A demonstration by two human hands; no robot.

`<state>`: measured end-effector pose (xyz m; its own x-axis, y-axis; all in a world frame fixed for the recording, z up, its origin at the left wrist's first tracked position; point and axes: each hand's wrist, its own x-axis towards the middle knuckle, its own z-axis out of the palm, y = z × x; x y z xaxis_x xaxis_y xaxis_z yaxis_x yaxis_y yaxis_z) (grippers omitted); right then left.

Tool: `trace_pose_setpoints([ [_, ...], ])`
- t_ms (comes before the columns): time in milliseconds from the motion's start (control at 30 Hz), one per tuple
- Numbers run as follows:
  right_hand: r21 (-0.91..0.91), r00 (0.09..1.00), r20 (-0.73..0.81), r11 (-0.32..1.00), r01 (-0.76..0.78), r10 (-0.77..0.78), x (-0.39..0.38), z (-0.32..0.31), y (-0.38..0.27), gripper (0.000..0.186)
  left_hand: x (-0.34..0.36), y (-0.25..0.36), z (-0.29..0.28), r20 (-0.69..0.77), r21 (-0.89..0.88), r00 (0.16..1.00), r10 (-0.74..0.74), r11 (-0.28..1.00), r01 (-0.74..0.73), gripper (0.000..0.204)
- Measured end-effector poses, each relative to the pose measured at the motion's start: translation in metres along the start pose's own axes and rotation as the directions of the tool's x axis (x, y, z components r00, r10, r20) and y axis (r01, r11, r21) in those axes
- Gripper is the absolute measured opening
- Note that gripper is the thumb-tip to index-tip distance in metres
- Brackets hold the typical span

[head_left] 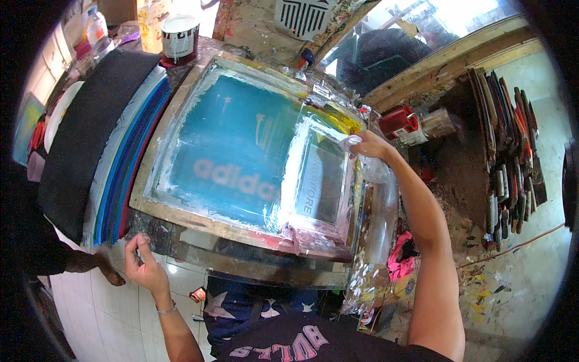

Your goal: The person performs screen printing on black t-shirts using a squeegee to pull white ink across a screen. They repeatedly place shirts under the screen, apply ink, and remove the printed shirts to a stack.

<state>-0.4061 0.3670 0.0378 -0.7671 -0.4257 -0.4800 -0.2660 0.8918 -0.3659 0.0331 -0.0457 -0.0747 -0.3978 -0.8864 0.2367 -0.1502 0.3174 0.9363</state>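
A wooden-framed printing screen [226,139] lies on the bench in front of me, its teal mesh carrying pale lettering and star shapes. White smears run around its inner border. On its right part sits a smaller, pale-edged rectangular panel [329,181] with clear mesh. My right hand [367,146] is closed on a whitish rag [350,142] at that panel's upper right corner. My left hand [145,265] is raised off the screen's near left corner, thumb and fingers pinched together; whatever they hold, if anything, is too small to tell. Beside it rests a stack of coloured fabric pieces [129,157].
A black sheet [96,127] lies along the stack's left. A paint-stained tub [180,39] stands behind the screen, a red can [399,122] to the right. Several squeegees [506,151] stand against the right wall. A person's dark-clothed limb [105,265] shows at left.
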Motion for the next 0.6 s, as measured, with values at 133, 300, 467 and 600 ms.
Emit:
trace_pose_setpoints([
  [133, -0.292, 0.982, -0.058, 0.944, 0.154, -0.178, 0.025, 0.008, 0.002, 0.031, -0.005, -0.014, 0.011, -0.149, -0.089, 0.989, 0.006, 0.996, -0.02, 0.018],
  [300, -0.345, 0.977, -0.158, 0.935, 0.08, -0.142, 0.044, 0.019, -0.026, 0.049, -0.011, -0.023, 0.017, -0.132, -0.024, 0.991, -0.016, 1.0, 0.013, 0.019],
  [467, -0.322, 0.964, -0.203, 0.942, 0.098, -0.169, 0.049, 0.026, -0.051, 0.045, -0.011, -0.03, 0.024, -0.121, -0.044, 0.992, -0.025, 0.999, 0.02, 0.022],
  [600, -0.345, 0.965, -0.209, 0.935, 0.077, -0.156, 0.046, 0.028, -0.053, 0.039, -0.013, -0.035, 0.029, -0.12, 0.001, 0.993, 0.0, 1.0, 0.0, 0.021],
])
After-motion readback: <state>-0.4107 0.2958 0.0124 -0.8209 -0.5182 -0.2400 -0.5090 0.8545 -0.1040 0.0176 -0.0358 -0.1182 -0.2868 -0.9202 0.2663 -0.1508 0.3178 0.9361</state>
